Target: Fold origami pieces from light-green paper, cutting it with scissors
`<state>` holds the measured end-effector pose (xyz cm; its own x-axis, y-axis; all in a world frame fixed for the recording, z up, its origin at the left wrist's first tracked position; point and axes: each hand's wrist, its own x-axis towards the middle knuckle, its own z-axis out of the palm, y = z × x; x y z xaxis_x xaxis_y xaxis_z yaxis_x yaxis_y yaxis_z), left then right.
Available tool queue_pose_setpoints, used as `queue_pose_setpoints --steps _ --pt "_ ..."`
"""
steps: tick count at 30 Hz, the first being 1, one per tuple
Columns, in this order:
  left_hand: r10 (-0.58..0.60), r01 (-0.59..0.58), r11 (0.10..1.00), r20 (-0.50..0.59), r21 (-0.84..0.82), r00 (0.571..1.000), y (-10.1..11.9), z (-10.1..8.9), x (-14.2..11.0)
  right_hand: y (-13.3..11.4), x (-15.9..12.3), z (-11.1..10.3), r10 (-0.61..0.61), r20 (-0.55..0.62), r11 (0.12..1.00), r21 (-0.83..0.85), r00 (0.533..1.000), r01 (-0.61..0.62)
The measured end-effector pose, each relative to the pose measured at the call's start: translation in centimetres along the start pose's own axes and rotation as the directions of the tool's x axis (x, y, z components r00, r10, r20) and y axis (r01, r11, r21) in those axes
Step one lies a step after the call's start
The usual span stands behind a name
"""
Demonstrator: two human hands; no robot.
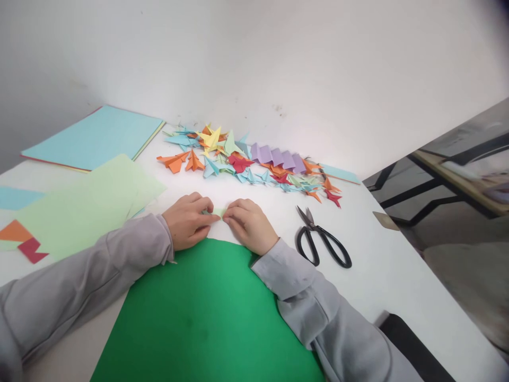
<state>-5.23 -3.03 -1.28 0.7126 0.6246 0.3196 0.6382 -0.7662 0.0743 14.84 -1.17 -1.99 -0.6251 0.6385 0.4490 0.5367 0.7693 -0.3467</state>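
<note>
My left hand and my right hand meet at the middle of the white table, fingers curled and pinched on a small pale green folded paper piece between them. Both wrists rest at the far edge of a large dark green sheet lying in front of me. Grey sleeves cover both arms. Most of the small paper is hidden by my fingers.
Black scissors lie right of my right hand. A pile of coloured folded paper shapes stretches along the wall. Light green sheets and a stack topped with light blue paper lie left, with orange and red scraps.
</note>
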Motion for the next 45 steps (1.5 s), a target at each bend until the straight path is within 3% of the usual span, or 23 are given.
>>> queue_pose_setpoints --steps 5,12,18,33,45 --pt "-0.009 0.008 1.000 -0.005 -0.022 1.000 -0.1 0.0 0.0 0.1 0.0 -0.3 -0.034 0.058 0.999 -0.001 0.998 0.034" --pt "-0.003 0.003 0.999 -0.009 -0.046 1.000 -0.2 0.1 0.0 0.0 0.6 0.1 0.127 0.098 0.991 0.023 0.987 -0.130" --pt "-0.017 0.018 0.998 0.006 -0.054 1.000 -0.2 0.0 0.1 0.3 1.3 -0.2 0.155 0.180 0.983 0.070 0.971 -0.170" --pt "0.037 -0.038 0.999 -0.012 -0.010 0.999 -0.1 -0.1 0.0 1.1 2.6 -0.4 0.212 0.240 0.916 0.288 0.947 -0.278" --pt "0.010 -0.010 1.000 -0.009 0.016 1.000 0.2 -0.1 0.1 2.0 2.3 -0.9 0.220 0.279 0.831 0.448 0.935 -0.329"
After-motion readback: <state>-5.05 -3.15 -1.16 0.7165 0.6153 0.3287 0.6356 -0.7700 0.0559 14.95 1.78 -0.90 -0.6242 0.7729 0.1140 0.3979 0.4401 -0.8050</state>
